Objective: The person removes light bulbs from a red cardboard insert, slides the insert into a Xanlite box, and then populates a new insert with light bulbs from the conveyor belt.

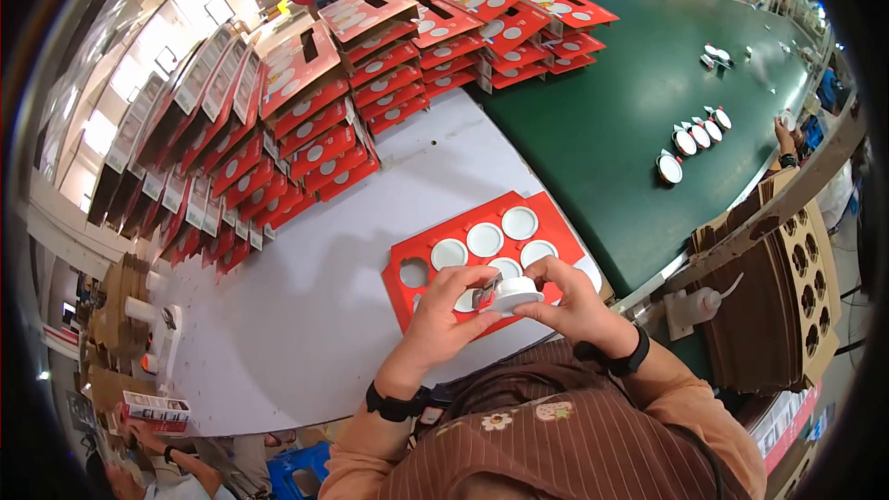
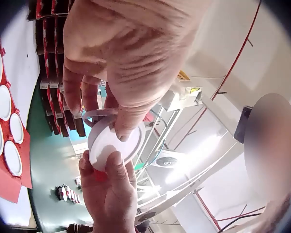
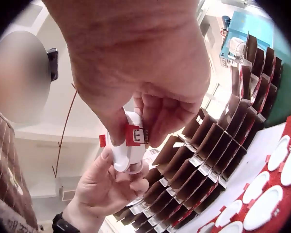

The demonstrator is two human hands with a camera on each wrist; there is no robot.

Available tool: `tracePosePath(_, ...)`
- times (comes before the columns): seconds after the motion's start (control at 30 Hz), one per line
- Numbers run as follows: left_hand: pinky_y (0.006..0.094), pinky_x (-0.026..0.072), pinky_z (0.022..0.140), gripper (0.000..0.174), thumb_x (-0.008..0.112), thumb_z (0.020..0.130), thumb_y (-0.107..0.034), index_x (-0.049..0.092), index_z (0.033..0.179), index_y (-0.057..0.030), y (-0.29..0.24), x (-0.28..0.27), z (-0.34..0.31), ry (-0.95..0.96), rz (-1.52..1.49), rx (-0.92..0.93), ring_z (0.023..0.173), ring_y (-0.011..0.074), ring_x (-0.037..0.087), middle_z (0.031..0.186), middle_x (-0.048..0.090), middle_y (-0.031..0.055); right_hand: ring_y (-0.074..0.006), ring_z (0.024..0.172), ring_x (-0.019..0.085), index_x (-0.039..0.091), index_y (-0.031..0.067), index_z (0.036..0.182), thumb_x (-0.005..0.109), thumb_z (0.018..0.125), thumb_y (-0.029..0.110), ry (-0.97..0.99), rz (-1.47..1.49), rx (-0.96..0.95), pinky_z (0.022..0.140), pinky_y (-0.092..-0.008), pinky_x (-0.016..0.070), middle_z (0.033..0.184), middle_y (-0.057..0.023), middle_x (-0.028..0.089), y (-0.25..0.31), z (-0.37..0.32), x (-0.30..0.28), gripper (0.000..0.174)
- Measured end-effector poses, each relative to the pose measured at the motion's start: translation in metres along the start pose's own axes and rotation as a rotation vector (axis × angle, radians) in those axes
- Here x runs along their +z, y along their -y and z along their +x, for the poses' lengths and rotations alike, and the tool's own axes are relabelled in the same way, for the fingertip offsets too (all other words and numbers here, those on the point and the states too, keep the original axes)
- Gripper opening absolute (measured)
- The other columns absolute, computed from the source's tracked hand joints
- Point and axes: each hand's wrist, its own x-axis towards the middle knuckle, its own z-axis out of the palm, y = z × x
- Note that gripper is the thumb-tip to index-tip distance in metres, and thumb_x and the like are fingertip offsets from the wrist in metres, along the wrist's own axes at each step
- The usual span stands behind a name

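Observation:
Both hands hold a white round light fitting (image 1: pixel 517 294) in front of the body, with a red tab (image 3: pixel 134 136) on its side. In the head view my left hand (image 1: pixel 440 319) grips its left side, near a small metal clip. My right hand (image 1: pixel 588 315) pinches the opposite rim between thumb and fingers. The left wrist view shows the thumbs of the left hand (image 2: pixel 136 63) and right hand (image 2: pixel 109 199) against the fitting's flat face. Just beyond the hands lies a red card panel (image 1: pixel 563 230) with several white discs (image 1: pixel 484 240) in its round holes; one hole (image 1: pixel 414 272) shows bare.
Stacked red cartons (image 1: pixel 301 65) stand along the back left of the white table (image 1: pixel 278 333). A green conveyor (image 1: pixel 593 130) carries several white fittings (image 1: pixel 685 142). At right are brown cardboard inserts (image 1: pixel 759 306) and a white bottle (image 1: pixel 706 306). Other people's hands (image 1: pixel 785 137) show at the edges.

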Motion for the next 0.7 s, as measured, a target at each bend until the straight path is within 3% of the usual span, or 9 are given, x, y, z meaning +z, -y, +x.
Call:
tracePosePath(0.07, 0.0308, 0.0468, 0.081, 0.043, 0.07, 0.078, -0.005, 0.055, 0.118, -0.008, 0.007, 0.006, -0.003, -0.083, 0.021, 0.095, 0.09, 0.0179, 0.058, 0.109, 0.056, 0.0058, -0.0194, 0.079, 0.059, 0.056, 0.0001, 0.099, 0.077, 0.073, 0.012, 0.063, -0.046, -0.033, 0.071, -0.0301, 0.0484, 0.084, -0.0091, 0.059, 0.012, 0.001, -0.005, 0.035)
tracePosePath(0.1, 0.0304, 0.0475, 0.082, 0.04, 0.068, 0.081, -0.007, 0.054, 0.118, -0.0059, 0.018, 0.012, -0.008, -0.074, -0.172, 0.031, 0.092, 0.0163, 0.058, 0.105, 0.058, 0.0064, -0.0196, 0.079, 0.059, 0.056, -0.0004, 0.1, 0.076, 0.074, 0.013, 0.122, -0.095, -0.057, 0.072, -0.0301, 0.0484, 0.084, -0.0092, 0.059, 0.017, 0.001, -0.008, 0.035)
tracePosePath(0.13, 0.0304, 0.0475, 0.082, 0.04, 0.068, 0.081, -0.007, 0.054, 0.118, -0.0059, 0.022, 0.016, -0.014, -0.078, -0.159, 0.03, 0.092, 0.0163, 0.058, 0.105, 0.058, 0.0064, -0.0196, 0.079, 0.059, 0.056, -0.0004, 0.1, 0.076, 0.074, 0.013, 0.124, -0.087, -0.067, 0.072, -0.0301, 0.0484, 0.084, -0.0092, 0.059, 0.018, -0.002, -0.011, 0.035)
tracePosePath(0.2, 0.0288, 0.0478, 0.081, 0.036, 0.065, 0.084, -0.008, 0.053, 0.118, -0.0038, 0.022, 0.012, -0.015, 0.059, -0.19, -0.21, 0.09, 0.013, 0.057, 0.101, 0.059, 0.0061, -0.0182, 0.08, 0.06, 0.058, -0.0008, 0.102, 0.074, 0.077, 0.013, 0.136, 0.08, -0.054, 0.071, -0.0294, 0.0482, 0.085, -0.0086, 0.06, 0.015, 0.007, -0.02, 0.033)
tracePosePath(0.27, 0.027, 0.048, 0.078, 0.036, 0.062, 0.086, -0.008, 0.052, 0.12, -0.0016, 0.019, 0.015, -0.014, 0.169, -0.254, -0.371, 0.087, 0.0106, 0.055, 0.097, 0.058, 0.0048, -0.0159, 0.082, 0.06, 0.06, -0.0005, 0.099, 0.072, 0.079, 0.01, 0.196, 0.134, 0.087, 0.07, -0.0286, 0.048, 0.084, -0.007, 0.061, 0.017, 0.011, -0.027, 0.025)
tracePosePath(0.33, 0.0262, 0.0476, 0.076, 0.035, 0.06, 0.088, -0.008, 0.051, 0.121, -0.0005, 0.037, 0.024, -0.017, 0.22, -0.288, -0.256, 0.087, 0.0084, 0.054, 0.096, 0.057, 0.0035, -0.0136, 0.085, 0.06, 0.062, -0.0007, 0.094, 0.07, 0.081, 0.008, 0.327, 0.008, 0.059, 0.076, -0.0267, 0.0483, 0.086, -0.005, 0.063, 0.019, 0.017, -0.026, 0.017)
tracePosePath(0.43, 0.0264, 0.0472, 0.076, 0.036, 0.059, 0.09, -0.01, 0.049, 0.123, -0.0003, 0.033, 0.03, -0.017, 0.257, -0.413, -0.229, 0.088, 0.0083, 0.054, 0.098, 0.057, 0.0043, -0.0095, 0.082, 0.059, 0.063, -0.0001, 0.091, 0.067, 0.083, 0.004, 0.381, 0.292, 0.259, 0.075, -0.0239, 0.048, 0.085, -0.0024, 0.064, 0.005, 0.012, -0.024, 0.01)
tracePosePath(0.5, 0.0261, 0.0463, 0.078, 0.041, 0.059, 0.091, -0.013, 0.044, 0.128, -0.0018, 0.035, 0.034, -0.02, 0.317, -0.599, -0.33, 0.092, 0.0089, 0.053, 0.102, 0.057, 0.0055, -0.0084, 0.081, 0.059, 0.062, -0.0002, 0.093, 0.067, 0.084, 0.006, 0.403, 0.436, 0.35, 0.073, -0.0231, 0.048, 0.086, -0.0013, 0.064, -0.001, 0.009, -0.024, 0.012)
tracePosePath(0.7, 0.0263, 0.0448, 0.083, 0.054, 0.057, 0.092, -0.012, 0.029, 0.138, -0.0077, 0.043, 0.035, -0.017, 0.379, -0.84, -0.341, 0.102, 0.0117, 0.053, 0.109, 0.056, 0.0065, -0.0058, 0.071, 0.053, 0.06, 0.001, 0.091, 0.063, 0.088, 0.011, 0.383, 0.586, 0.399, 0.066, -0.0206, 0.0443, 0.08, 0.001, 0.06, -0.014, -0.002, -0.017, 0.011)
